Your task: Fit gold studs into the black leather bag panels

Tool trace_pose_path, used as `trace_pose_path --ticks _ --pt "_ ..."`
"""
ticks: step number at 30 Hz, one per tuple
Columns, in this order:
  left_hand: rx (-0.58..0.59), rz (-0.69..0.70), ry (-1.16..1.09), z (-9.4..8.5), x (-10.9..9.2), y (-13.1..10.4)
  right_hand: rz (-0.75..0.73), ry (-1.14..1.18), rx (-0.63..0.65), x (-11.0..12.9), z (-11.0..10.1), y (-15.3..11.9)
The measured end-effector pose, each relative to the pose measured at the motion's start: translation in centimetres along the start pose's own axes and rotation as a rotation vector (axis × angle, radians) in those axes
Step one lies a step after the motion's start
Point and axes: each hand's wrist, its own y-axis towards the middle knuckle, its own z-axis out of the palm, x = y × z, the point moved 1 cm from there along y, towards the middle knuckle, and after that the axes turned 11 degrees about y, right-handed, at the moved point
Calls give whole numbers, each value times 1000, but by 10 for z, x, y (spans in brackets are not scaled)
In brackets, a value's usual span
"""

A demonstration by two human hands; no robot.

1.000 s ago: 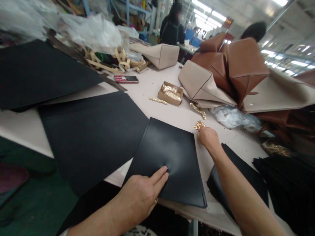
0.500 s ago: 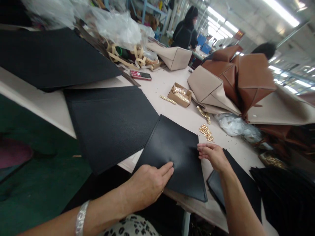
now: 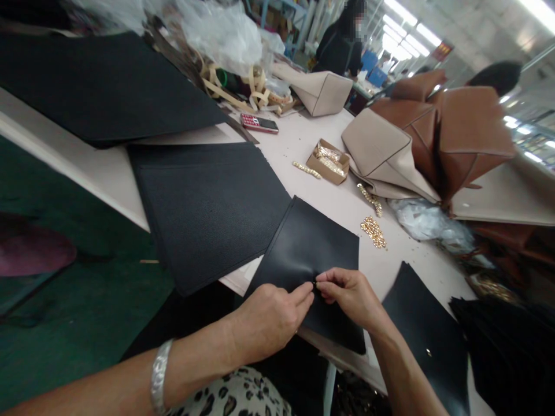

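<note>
Inward swings your right hand [image 3: 347, 292], pinched, contents unclear; left hand [image 3: 271, 318], grip hidden, presses that flat black leathery panel [image 3: 318, 240]: likely pliable, edge-held best.

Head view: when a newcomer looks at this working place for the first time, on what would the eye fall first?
Probably on the left hand and right hand, their fingertips close together over a black panel at the near edge of the pale table. Next, perhaps, the brown bags piled at upper right, then the gold pieces heaped beside the panel's far right corner.
</note>
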Motion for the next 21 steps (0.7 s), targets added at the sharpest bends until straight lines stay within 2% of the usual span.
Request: trace_pose_path --ticks 7,17,21 --pt "-38 7 -5 3 1 -1 1 -254 76 6 1 1" --pt "-39 23 3 4 1 -2 94 -335 92 16 3 10" --pt "-43 35 -13 3 2 -2 231 -298 120 23 1 17"
